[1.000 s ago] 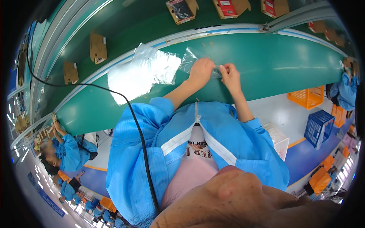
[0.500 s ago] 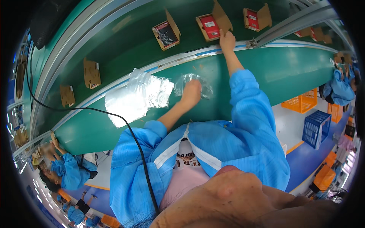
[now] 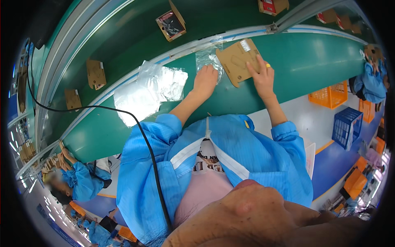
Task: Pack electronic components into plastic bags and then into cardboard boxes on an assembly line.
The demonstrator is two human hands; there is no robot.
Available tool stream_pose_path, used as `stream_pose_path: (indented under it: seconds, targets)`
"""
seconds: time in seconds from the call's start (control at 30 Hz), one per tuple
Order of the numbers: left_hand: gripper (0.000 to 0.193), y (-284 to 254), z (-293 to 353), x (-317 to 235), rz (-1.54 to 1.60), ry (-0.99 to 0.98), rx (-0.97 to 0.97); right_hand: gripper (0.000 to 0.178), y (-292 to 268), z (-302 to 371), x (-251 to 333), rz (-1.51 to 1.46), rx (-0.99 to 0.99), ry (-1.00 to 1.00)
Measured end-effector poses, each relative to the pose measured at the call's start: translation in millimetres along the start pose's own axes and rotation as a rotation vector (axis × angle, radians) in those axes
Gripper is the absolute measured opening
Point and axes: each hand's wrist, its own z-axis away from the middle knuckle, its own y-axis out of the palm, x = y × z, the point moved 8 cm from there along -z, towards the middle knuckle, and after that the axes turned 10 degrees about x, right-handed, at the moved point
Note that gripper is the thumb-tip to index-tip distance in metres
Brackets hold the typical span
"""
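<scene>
A flat brown cardboard box point(image 3: 232, 61) lies on the green worktop in front of me, its lid side with a line drawing and a white label facing up. My right hand point(image 3: 263, 76) grips its right edge, fingers on top; one finger wears a yellow band. Left of the box, my left hand point(image 3: 205, 80) is closed on a clear plastic bag point(image 3: 207, 55), its fingertips partly hidden by the knuckles. The bag touches or lies right beside the box. A pile of clear plastic bags point(image 3: 142, 94) spreads on the worktop to the left of that hand.
Beyond a metal rail runs a green conveyor with an open box point(image 3: 170, 25) holding a bagged dark item, another with red contents point(image 3: 269, 6), and brown boxes point(image 3: 96, 74) at left. A black cable point(image 3: 111, 108) crosses my left side. Orange point(image 3: 329, 95) and blue crates point(image 3: 347, 125) stand right.
My right hand has brought a cardboard box with red contents from the conveyor onto the worktop, its lid side now up. My left hand and its bag have shifted slightly away from me.
</scene>
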Motion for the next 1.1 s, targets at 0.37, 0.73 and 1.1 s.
stream_pose_path:
  seconds: [0.37, 0.73, 1.1]
  targets:
    - [0.020, 1.9, 37.6, 21.9, 0.253, -0.062, -0.230, 0.021, 69.5, 69.5, -130.1, -1.095, -0.168, 0.976]
    - [0.020, 3.9, 42.7, 21.3, 0.396, -0.130, -0.286, 0.045, 20.1, -15.1, -6.6, -0.346, 0.438, 0.402]
    - [0.008, 29.0, 32.5, 47.8, 0.676, -0.319, -0.170, 0.050, 59.7, -36.6, -17.5, -1.184, 0.394, 0.556]
